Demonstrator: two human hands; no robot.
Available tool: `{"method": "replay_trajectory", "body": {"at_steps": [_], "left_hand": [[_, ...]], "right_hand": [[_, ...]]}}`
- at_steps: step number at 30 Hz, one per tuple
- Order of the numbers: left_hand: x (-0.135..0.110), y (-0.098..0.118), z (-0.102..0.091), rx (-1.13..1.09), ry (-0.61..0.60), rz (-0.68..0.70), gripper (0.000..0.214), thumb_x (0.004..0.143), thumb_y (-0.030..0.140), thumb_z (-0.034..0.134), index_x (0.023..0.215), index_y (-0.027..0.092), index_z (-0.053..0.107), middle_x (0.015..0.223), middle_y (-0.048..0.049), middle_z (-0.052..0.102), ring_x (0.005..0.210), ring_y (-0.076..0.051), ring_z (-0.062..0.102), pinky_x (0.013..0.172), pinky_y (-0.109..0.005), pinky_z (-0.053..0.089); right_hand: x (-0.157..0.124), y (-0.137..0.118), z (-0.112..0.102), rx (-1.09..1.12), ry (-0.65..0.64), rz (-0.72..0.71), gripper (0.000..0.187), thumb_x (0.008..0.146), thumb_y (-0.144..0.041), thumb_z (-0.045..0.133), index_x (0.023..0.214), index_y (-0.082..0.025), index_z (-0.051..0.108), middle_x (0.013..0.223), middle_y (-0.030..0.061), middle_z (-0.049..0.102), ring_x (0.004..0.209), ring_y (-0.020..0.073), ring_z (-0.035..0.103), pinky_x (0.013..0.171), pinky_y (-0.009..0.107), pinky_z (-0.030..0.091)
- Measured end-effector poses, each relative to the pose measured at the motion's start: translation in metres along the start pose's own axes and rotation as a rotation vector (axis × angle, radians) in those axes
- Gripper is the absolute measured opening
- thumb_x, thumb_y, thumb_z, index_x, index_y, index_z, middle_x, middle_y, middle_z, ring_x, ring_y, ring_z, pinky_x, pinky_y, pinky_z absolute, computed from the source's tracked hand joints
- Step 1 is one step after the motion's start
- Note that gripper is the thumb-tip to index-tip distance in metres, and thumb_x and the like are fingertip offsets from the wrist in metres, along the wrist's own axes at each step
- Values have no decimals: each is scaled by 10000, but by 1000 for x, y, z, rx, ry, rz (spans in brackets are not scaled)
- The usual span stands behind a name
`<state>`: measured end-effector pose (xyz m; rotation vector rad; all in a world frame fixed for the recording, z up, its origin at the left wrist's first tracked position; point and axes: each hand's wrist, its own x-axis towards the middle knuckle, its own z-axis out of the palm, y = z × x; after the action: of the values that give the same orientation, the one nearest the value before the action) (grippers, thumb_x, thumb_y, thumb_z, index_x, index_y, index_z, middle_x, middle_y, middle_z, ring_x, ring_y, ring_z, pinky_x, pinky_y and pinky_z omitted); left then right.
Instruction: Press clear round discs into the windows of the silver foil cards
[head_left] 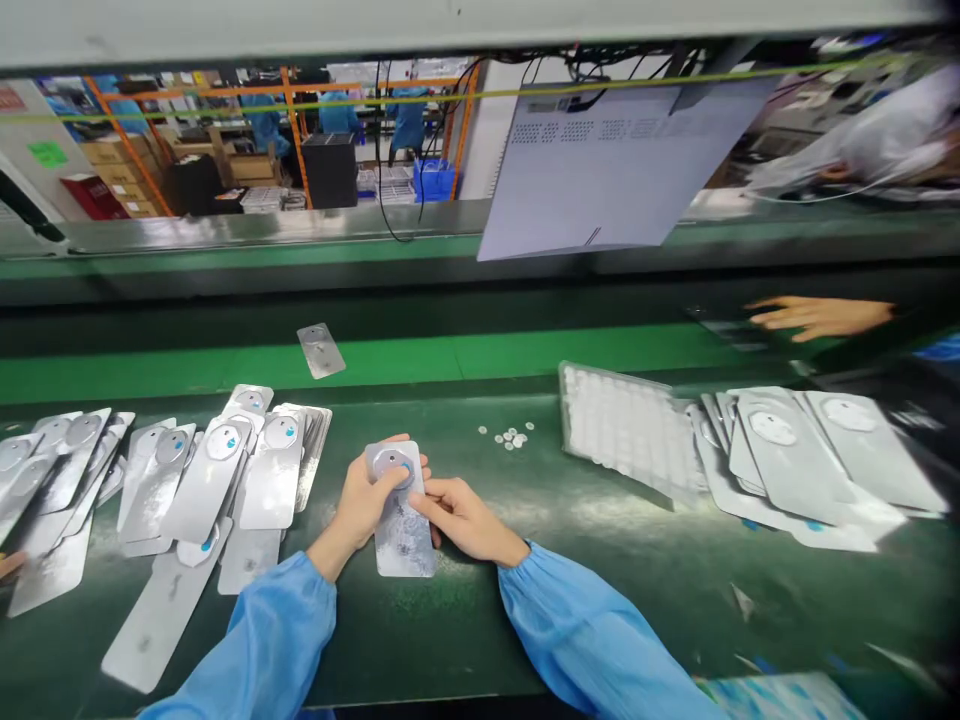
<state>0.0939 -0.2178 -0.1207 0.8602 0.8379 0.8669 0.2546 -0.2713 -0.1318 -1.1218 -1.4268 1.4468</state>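
Note:
A silvery rectangular metal plate (405, 540) with rounded corners is held in front of me. Near its upper end is a round part with a small hole and a bit of blue. My left hand (365, 500) grips the plate from the left, thumb on the round part and fingers behind. My right hand (465, 520) is closed at the plate's right edge, thumb and forefinger just below the round part; its other fingers are partly hidden. Small white discs (513, 438) lie scattered on the dark green bench beyond my right hand.
Similar plates lie in overlapping piles at left (202, 490) and right (795, 450). A clear tray of white pieces (622, 420) stands right of centre. One plate (321, 350) rests on the green strip. Other people's hands show at far right (825, 316) and left edge (10, 565).

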Motion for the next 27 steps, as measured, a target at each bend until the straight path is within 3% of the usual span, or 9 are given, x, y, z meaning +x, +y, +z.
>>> {"method": "replay_trajectory", "body": {"at_steps": [5, 8, 10, 13, 17, 27], "left_hand": [[2, -2, 3, 73, 41, 46, 565, 709, 334, 798, 1241, 181, 684, 997, -107, 808, 874, -280, 773, 759, -363, 593], [2, -4, 4, 181, 56, 120, 498, 728, 309, 772, 1208, 184, 724, 971, -89, 809, 887, -265, 757, 784, -345, 579], [1, -6, 5, 283, 71, 170, 437, 736, 284, 757, 1161, 180, 756, 982, -81, 806, 893, -256, 743, 799, -333, 564], [0, -7, 6, 386, 86, 212, 415, 756, 270, 741, 1158, 171, 770, 1023, -77, 795, 886, -237, 720, 799, -315, 540], [-2, -8, 6, 405, 27, 193, 494, 789, 284, 730, 1274, 192, 728, 1007, -63, 777, 842, -214, 692, 738, -293, 519], [-6, -7, 6, 560, -59, 200, 546, 832, 270, 700, 1371, 190, 664, 902, -33, 713, 712, -157, 586, 659, -266, 459]], "right_hand": [[0, 8, 1, -6, 144, -18, 607, 945, -736, 532, 661, -201, 577, 488, -15, 565, 394, 124, 541, 386, 223, 435], [1, 15, -6, -13, 296, -58, 583, 977, -726, 475, 747, -203, 591, 549, -8, 580, 389, 117, 530, 353, 223, 427], [1, 17, -12, -24, 342, -88, 488, 960, -674, 568, 853, -202, 634, 634, -4, 613, 426, 112, 535, 366, 226, 445], [0, 16, -20, -186, 375, -250, 315, 967, -511, 655, 997, -204, 718, 827, 47, 683, 566, 131, 597, 439, 244, 504], [-2, 12, -22, -459, 395, -533, 200, 1012, -302, 613, 1084, -209, 774, 970, 84, 703, 730, 158, 653, 526, 265, 554], [0, 18, -24, -592, 416, -680, 194, 1027, -206, 613, 1127, -222, 778, 964, 61, 730, 861, 172, 703, 772, 303, 619]]}}
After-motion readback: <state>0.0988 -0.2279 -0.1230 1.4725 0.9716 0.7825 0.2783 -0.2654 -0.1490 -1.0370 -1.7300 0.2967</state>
